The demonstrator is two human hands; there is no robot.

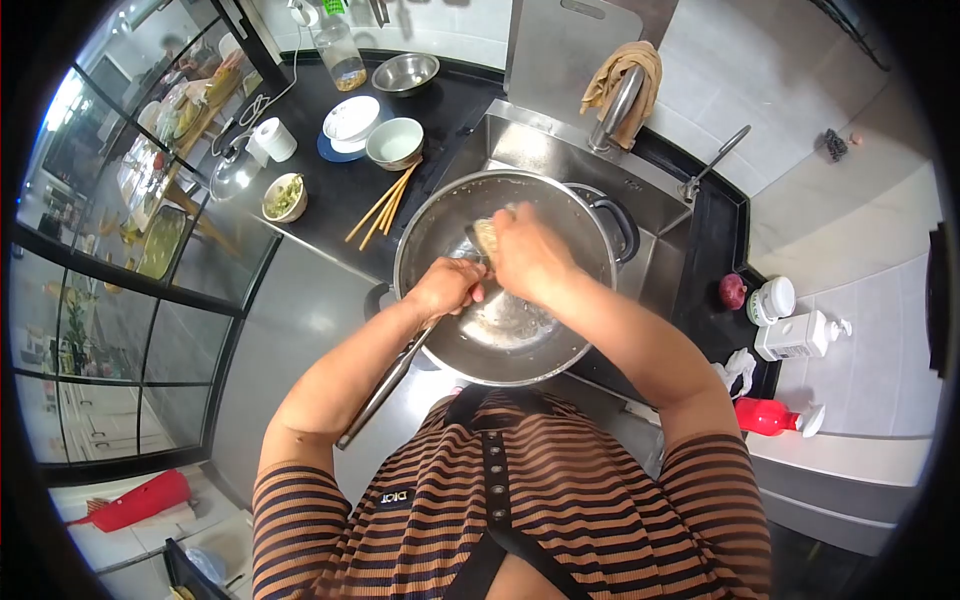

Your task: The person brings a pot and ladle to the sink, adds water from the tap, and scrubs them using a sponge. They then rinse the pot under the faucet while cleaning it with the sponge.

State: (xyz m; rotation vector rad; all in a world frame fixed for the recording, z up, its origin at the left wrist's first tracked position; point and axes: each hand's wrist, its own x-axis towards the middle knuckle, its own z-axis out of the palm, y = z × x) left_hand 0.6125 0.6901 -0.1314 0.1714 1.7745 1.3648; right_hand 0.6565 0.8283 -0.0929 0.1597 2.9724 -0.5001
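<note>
Where the long tool lies: its metal stick (378, 398) comes from my belly side, just outside the big pot (540, 345) on the left. It slants away from me and to the right, over the near left part of the pot's rim, and its top goes in over the middle.

Left hand: my fingers (450, 288) are bent closed around the long tool, inside the pot's rim. This hand is nearer the stick end.

Right hand: my fingers (528, 250) are curled on the tan pad (486, 236), over the pot's middle. They look blurry, so I cannot tell how tight they are.

Tool top and pad: the top is just past my left hand, and the pad is right by it, on the left side of my right fingers. My right hand is nearer this end. I cannot see for sure if pad and top touch, because my hands hide that bit.

Pot's side handle: the black loop (628, 230) is on the pot's right, well apart from both hands.

Chopsticks: they lie (385, 212) on the counter, past the pot's far left side.
</note>
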